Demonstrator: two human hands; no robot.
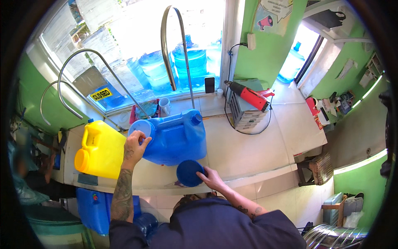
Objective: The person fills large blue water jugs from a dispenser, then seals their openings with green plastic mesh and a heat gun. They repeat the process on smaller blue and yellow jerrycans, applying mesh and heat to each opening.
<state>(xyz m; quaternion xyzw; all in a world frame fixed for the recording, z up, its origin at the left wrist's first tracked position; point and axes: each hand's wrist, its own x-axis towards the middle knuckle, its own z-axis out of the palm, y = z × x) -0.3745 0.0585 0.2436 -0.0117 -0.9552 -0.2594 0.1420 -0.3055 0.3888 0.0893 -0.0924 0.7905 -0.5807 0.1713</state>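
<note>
A large blue plastic jug [177, 140] with a moulded handle lies on the tiled counter, its small dark-blue cap [196, 118] at the upper right. Over its wide mouth at the left is a pale-blue disc [141, 127]; I cannot tell if it is a liner or a seal. My left hand [136, 145] is at the near edge of that disc, fingers curled; whether they pinch it is unclear. My right hand [213, 179] grips a dark-blue round screw lid [189, 173] by its right edge, in front of the jug. To the left stands a yellow jug [105, 151] with its lid on.
Curved metal spouts [169, 46] rise behind the jugs. A red heat gun [250, 96] rests on a stack [248, 115] at the right, its cord looping onto the counter [245, 149]. A mug [164, 105] stands by the window. Blue containers [93, 211] are below the counter.
</note>
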